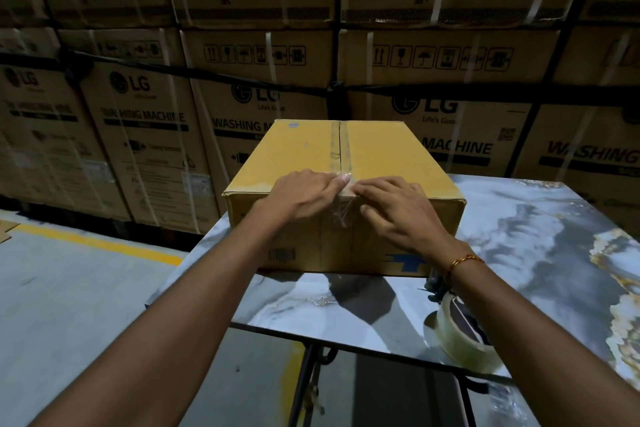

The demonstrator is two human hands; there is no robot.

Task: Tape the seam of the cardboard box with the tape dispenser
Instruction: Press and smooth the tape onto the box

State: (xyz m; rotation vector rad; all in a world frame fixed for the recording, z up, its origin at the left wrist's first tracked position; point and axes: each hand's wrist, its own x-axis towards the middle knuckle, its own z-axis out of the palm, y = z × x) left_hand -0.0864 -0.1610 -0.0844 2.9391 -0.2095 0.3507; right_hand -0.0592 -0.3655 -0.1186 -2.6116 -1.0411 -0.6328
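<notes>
A closed yellow-brown cardboard box (388, 156) sits on a marble-patterned table (540, 239). Clear tape (341, 149) runs along its centre seam and folds over the near edge onto the front face. My left hand (301, 194) lies flat on the box top at the near edge, its thumb on the tape. My right hand (398, 208) rests just right of the seam, fingers spread over the top edge and front face beside the crinkled tape end. The tape dispenser (457, 326) with its clear roll lies on the table under my right forearm, held by neither hand.
Stacked washing machine cartons (145, 135), strapped with black bands, form a wall close behind the table. To the left is grey floor with a yellow line (97, 241). The table's near edge (346, 336) is below my arms, with black metal legs beneath.
</notes>
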